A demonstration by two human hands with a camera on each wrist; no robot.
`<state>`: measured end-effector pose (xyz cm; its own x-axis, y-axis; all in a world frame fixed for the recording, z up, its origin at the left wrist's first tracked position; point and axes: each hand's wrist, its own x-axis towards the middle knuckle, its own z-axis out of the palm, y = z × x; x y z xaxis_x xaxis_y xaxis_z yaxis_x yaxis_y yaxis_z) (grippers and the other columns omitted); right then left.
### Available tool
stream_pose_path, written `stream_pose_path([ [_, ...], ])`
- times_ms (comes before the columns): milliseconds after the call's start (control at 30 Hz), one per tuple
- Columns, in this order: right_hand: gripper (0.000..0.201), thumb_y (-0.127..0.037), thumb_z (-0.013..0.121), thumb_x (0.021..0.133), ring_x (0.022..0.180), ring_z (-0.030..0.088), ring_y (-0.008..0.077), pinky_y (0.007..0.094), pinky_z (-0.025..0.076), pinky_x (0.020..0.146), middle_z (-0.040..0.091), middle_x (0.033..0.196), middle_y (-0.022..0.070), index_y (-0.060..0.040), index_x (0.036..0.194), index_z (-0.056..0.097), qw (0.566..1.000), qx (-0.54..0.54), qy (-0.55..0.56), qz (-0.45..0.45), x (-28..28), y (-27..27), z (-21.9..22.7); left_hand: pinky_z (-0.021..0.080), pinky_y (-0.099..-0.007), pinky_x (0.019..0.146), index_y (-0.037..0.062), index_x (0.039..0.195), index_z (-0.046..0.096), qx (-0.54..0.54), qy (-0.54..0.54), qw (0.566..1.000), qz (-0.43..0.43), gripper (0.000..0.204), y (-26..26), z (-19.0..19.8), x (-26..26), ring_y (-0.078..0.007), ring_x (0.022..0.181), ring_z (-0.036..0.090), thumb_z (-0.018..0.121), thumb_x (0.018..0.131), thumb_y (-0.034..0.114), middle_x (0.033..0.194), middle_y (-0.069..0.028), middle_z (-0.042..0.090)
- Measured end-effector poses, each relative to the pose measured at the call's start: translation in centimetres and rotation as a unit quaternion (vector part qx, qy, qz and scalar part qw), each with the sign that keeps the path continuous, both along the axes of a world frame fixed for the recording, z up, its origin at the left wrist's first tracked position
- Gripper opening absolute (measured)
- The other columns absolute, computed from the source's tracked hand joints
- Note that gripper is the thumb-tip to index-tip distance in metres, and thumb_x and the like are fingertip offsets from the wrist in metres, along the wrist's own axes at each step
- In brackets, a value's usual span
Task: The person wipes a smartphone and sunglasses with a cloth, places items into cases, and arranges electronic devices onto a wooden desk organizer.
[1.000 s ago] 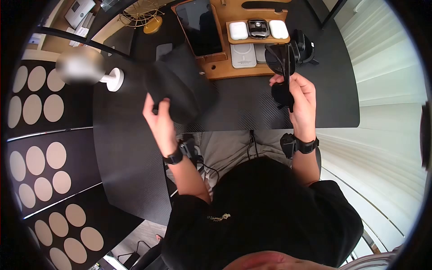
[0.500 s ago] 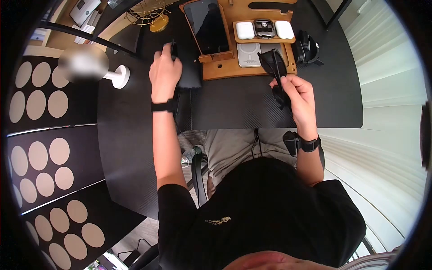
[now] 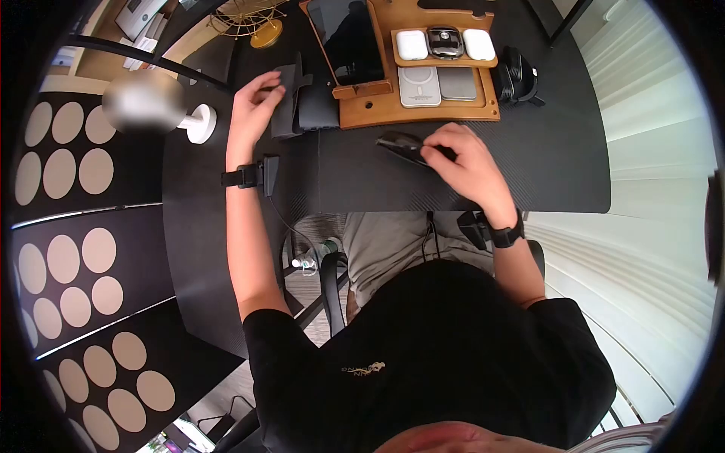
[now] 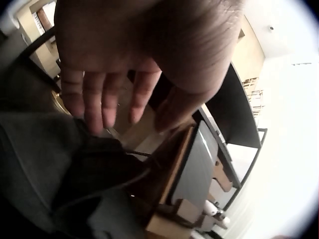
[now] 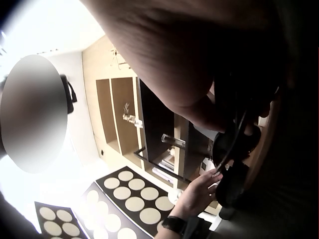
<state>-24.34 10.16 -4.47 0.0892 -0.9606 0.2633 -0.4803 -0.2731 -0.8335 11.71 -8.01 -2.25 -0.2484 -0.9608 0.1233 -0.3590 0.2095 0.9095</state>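
The right hand pinches black sunglasses just over the front part of the desk; their lenses point left. Those sunglasses look dark beside the palm in the right wrist view. On the left side of the desk lies a dark case with a grey flap standing up. At the flap's left is the left hand, its fingers relaxed. In the left wrist view the fingers of the left hand hang down over the dark case, and no grip on it shows.
A wooden stand at the back holds a tablet, two white cases and a grey charging pad. Right of it lies a black zipped case. A white lamp base and a gold wire ornament are at the left.
The left hand set the case down on the desk and drew back to the left, off it. The right hand brought the sunglasses lower and leftward, away from the stand.
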Motion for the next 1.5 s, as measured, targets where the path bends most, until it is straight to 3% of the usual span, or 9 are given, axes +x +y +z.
stream_pose_path([
  [100, 0.018, -0.018, 0.072, 0.084, 0.093, 0.062, 0.0333, 0.0418, 0.050, 0.084, 0.067, 0.089, 0.0128, -0.0018, 0.089, 0.075, 0.997, -0.025, 0.078, -0.006, 2.5, -0.3, 0.2, 0.054, -0.0327, 0.083, 0.0047, 0.133, 0.064, -0.012, -0.270, 0.956, 0.118, 0.058, 0.0, -1.6, 2.0, -0.0225, 0.085, 0.069, 0.078, 0.082, 0.028, 0.110, -0.0152, 0.070],
  [233, 0.024, -0.024, 0.075, 0.082, 0.093, 0.061, 0.0321, 0.0425, 0.050, 0.085, 0.066, 0.092, 0.0130, -0.0010, 0.090, 0.075, 0.987, -0.066, 0.146, 0.004, 5.7, -0.4, -0.5, 0.052, -0.0412, 0.093, 0.0093, 0.144, 0.055, -0.009, -0.351, 0.928, 0.126, 0.075, 2.3, -1.6, 0.3, -0.0346, 0.104, 0.067, 0.078, 0.079, 0.039, 0.115, -0.0216, 0.068],
  [433, 0.043, -0.027, 0.076, 0.084, 0.102, 0.062, 0.0343, 0.0421, 0.052, 0.089, 0.065, 0.106, 0.0166, 0.0038, 0.113, 0.070, 0.982, -0.004, 0.149, 0.118, 7.5, -0.1, 0.1, 0.050, -0.0449, 0.098, 0.0110, 0.147, 0.051, -0.061, -0.394, 0.908, 0.128, 0.074, 2.6, -2.1, 1.3, -0.0402, 0.113, 0.064, 0.075, 0.082, 0.037, 0.125, -0.0246, 0.063],
  [633, 0.041, -0.025, 0.076, 0.083, 0.100, 0.064, 0.0358, 0.0429, 0.053, 0.088, 0.064, 0.104, 0.0178, 0.0052, 0.110, 0.069, 0.974, 0.014, 0.150, 0.167, 8.9, 0.0, -0.2, 0.052, -0.0471, 0.094, 0.0101, 0.143, 0.055, -0.101, -0.484, 0.857, 0.147, 0.067, 4.9, -0.2, -0.5, -0.0403, 0.112, 0.065, 0.074, 0.083, 0.033, 0.123, -0.0257, 0.064],
  [867, 0.039, -0.027, 0.076, 0.083, 0.098, 0.066, 0.0362, 0.0434, 0.055, 0.087, 0.064, 0.102, 0.0198, 0.0031, 0.107, 0.069, 0.980, -0.057, 0.103, 0.160, 10.5, -0.6, -0.9, 0.054, -0.0420, 0.087, 0.0047, 0.137, 0.058, -0.069, -0.405, 0.893, 0.181, 0.060, 4.2, -0.6, 2.5, -0.0356, 0.099, 0.070, 0.074, 0.083, 0.025, 0.105, -0.0196, 0.072],
  [967, 0.047, -0.027, 0.075, 0.085, 0.097, 0.065, 0.0384, 0.0437, 0.053, 0.087, 0.064, 0.108, 0.0197, 0.0055, 0.118, 0.067, 0.979, -0.025, 0.084, 0.183, 9.8, -0.6, -0.8, 0.049, -0.0257, 0.078, -0.0008, 0.135, 0.060, 0.033, -0.096, 0.978, 0.185, 0.053, 4.5, 0.5, 4.1, -0.0127, 0.086, 0.061, 0.069, 0.088, 0.023, 0.100, -0.0049, 0.068],
  [1200, 0.041, -0.021, 0.070, 0.094, 0.092, 0.067, 0.0190, 0.0302, 0.053, 0.082, 0.066, 0.118, 0.0153, 0.0038, 0.126, 0.063, 0.962, 0.095, -0.171, 0.190, 8.5, -1.1, 0.6, 0.055, -0.0302, 0.076, 0.0011, 0.146, 0.050, 0.050, 0.111, 0.985, 0.122, 0.057, 10.4, 8.2, 0.4, -0.0166, 0.093, 0.066, 0.061, 0.092, 0.020, 0.115, -0.0092, 0.068],
  [1400, 0.065, -0.018, 0.068, 0.098, 0.094, 0.065, 0.0134, 0.0269, 0.054, 0.076, 0.062, 0.125, 0.0114, -0.0039, 0.152, 0.035, 0.830, 0.109, -0.526, 0.148, 7.5, -0.6, 2.6, 0.051, -0.0304, 0.086, -0.0003, 0.144, 0.051, -0.049, -0.003, 0.993, -0.111, 0.072, 14.8, 9.0, -7.7, -0.0169, 0.095, 0.065, 0.075, 0.077, 0.004, 0.114, -0.0090, 0.067],
  [1500, 0.054, -0.020, 0.068, 0.098, 0.096, 0.064, 0.0119, 0.0267, 0.054, 0.077, 0.062, 0.118, 0.0069, -0.0046, 0.144, 0.043, 0.775, 0.112, -0.620, 0.048, 7.1, -0.4, 2.7, 0.053, -0.0373, 0.086, -0.0002, 0.139, 0.056, -0.150, -0.123, 0.966, -0.169, 0.071, 15.6, 7.7, -10.7, -0.0344, 0.097, 0.068, 0.081, 0.074, 0.014, 0.113, -0.0208, 0.066],
])
